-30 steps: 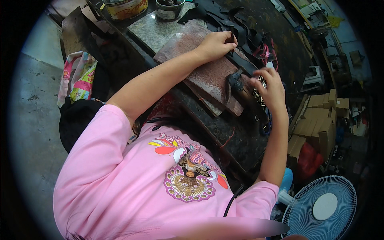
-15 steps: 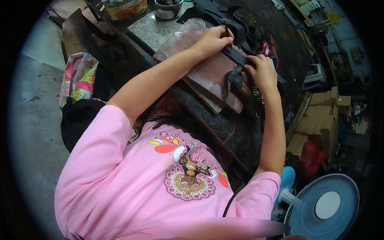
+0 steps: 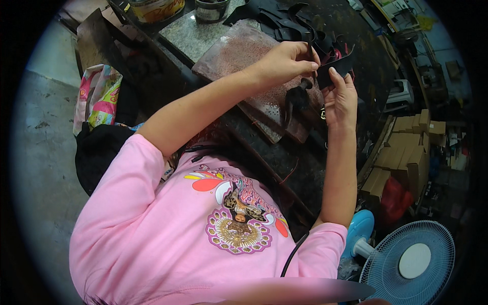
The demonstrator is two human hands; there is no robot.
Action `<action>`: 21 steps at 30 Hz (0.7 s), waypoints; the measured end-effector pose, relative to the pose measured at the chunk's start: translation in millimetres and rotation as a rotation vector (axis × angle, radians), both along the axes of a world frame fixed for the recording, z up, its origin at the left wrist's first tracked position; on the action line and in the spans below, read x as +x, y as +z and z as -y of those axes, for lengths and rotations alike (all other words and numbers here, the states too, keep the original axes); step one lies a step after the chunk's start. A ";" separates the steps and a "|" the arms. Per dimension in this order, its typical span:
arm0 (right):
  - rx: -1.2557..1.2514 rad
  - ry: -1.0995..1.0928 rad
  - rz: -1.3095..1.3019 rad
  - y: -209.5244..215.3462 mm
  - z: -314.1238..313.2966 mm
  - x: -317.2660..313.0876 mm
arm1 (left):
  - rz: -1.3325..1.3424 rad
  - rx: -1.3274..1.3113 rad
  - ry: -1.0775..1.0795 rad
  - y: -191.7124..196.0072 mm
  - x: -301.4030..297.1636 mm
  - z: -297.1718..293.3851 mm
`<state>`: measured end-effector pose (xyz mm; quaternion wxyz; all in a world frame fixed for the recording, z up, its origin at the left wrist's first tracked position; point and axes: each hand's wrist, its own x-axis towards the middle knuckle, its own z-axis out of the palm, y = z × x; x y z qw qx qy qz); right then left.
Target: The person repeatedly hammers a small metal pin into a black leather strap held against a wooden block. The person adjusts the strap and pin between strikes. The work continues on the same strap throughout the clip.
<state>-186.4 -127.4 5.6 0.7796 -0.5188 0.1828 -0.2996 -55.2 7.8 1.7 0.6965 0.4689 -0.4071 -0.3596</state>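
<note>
My left hand (image 3: 287,62) is closed around a slim dark rod-like tool (image 3: 309,43) standing upright between thumb and fingers. In my right hand (image 3: 340,101), a black strip, apparently leather (image 3: 343,64), is pinched between thumb and fingers and raised off the work surface. The rod's lower end is beside the strip; whether they touch, I cannot tell. Below my hands, a dark hammer-like tool (image 3: 297,96) lies on a worn reddish-brown slab (image 3: 264,96). Gold-coloured metal bits (image 3: 323,113) show next to my right wrist.
Black strips (image 3: 277,20) are heaped at the far side of the dark table. A speckled stone slab (image 3: 185,38) holds a dark tub (image 3: 211,11), with a yellow tub (image 3: 156,9) nearby. Cardboard boxes (image 3: 406,147) and a fan (image 3: 409,262) stand at right.
The black strip has come up off the slab in my right hand, which has turned palm upward. My left hand has moved right and nearer with the slim tool.
</note>
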 end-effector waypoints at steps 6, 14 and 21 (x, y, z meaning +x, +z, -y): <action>-0.094 -0.041 -0.131 5.0 -7.5 -16.6 | -0.092 -0.046 -0.133 -11.5 -1.6 17.6; -1.516 0.148 -0.838 15.4 -34.8 -83.4 | 0.665 0.607 -0.049 -0.8 76.3 21.7; -1.170 -0.102 -0.756 18.3 -34.2 -86.4 | 1.089 0.580 0.038 9.2 75.3 32.6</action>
